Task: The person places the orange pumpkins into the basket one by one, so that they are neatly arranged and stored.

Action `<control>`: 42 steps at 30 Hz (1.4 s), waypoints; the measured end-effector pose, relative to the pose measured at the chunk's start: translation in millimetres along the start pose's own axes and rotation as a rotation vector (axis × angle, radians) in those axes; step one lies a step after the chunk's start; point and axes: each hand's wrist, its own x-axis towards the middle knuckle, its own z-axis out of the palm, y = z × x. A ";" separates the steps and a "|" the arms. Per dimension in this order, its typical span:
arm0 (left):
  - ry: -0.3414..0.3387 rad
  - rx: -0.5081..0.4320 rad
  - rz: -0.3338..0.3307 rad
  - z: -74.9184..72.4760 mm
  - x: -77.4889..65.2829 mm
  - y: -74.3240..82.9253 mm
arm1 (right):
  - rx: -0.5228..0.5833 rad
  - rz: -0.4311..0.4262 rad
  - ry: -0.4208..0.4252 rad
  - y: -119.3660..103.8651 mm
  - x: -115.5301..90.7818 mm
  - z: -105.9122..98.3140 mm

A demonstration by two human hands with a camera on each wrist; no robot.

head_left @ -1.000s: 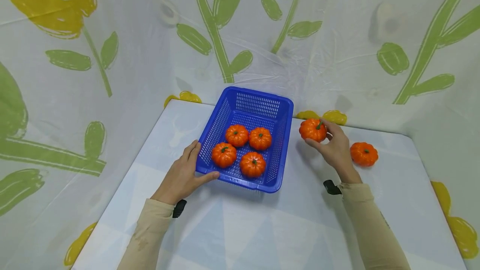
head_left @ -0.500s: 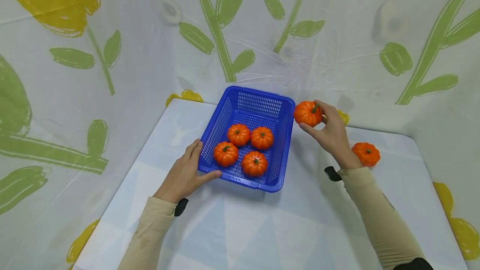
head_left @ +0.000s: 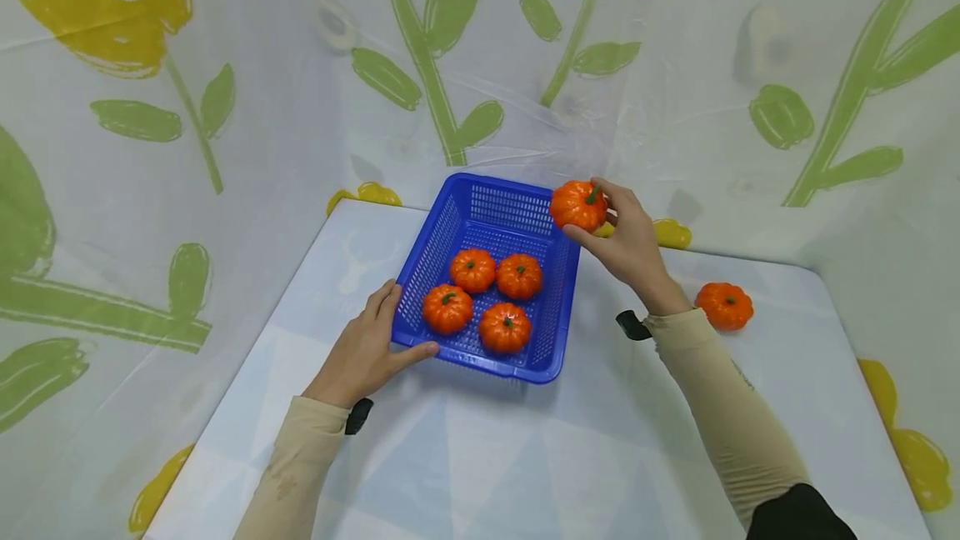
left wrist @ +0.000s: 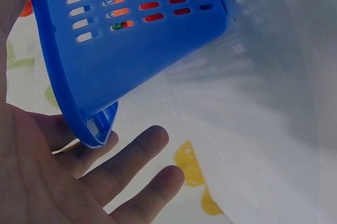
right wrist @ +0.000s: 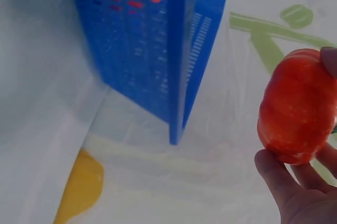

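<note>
My right hand (head_left: 628, 244) holds a small orange toy pumpkin (head_left: 577, 205) with a green stem between thumb and fingers. The pumpkin is up at the far right corner of a blue perforated plastic basket (head_left: 557, 340). In the right wrist view this pumpkin (right wrist: 297, 108) is apart from the basket (right wrist: 176, 77). My left hand (head_left: 363, 352) rests at the basket's near left corner, thumb along the front side, fingers along the left. In the left wrist view several fingers (left wrist: 139, 153) extend past the rim (left wrist: 58, 77). Several more pumpkins (head_left: 505, 328) sit on the basket floor.
Another orange pumpkin (head_left: 724, 306) lies on the white and pale blue table (head_left: 585, 457), right of the basket and beyond the right forearm. A flower-printed curtain (head_left: 675, 107) stands behind the table and at its sides.
My right hand has lifted the pumpkin and carried it left, from beside the basket to its far right corner. The left hand and the basket have stayed in place.
</note>
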 end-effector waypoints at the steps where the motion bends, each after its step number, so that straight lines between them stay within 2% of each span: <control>1: -0.001 -0.001 0.000 0.3 0.4 0.4 | 0.003 -0.008 -0.002 -1.8 1.3 2.1; 14: -0.006 -0.002 -0.004 5.9 -4.2 2.1 | 0.003 -0.060 -0.102 -21.8 13.8 33.3; 20: -0.003 0.004 -0.006 4.9 -4.3 2.8 | -0.033 -0.046 -0.139 -26.3 17.5 46.1; 30: -0.007 0.011 -0.005 3.8 -0.8 6.3 | -0.005 -0.026 -0.174 -35.2 25.1 56.7; 35: -0.010 0.003 -0.014 1.6 -2.5 6.4 | -0.005 -0.022 -0.182 -40.7 32.2 68.7; 42: -0.009 0.007 -0.009 3.3 -2.6 6.7 | -0.007 0.077 -0.198 -35.5 36.7 91.1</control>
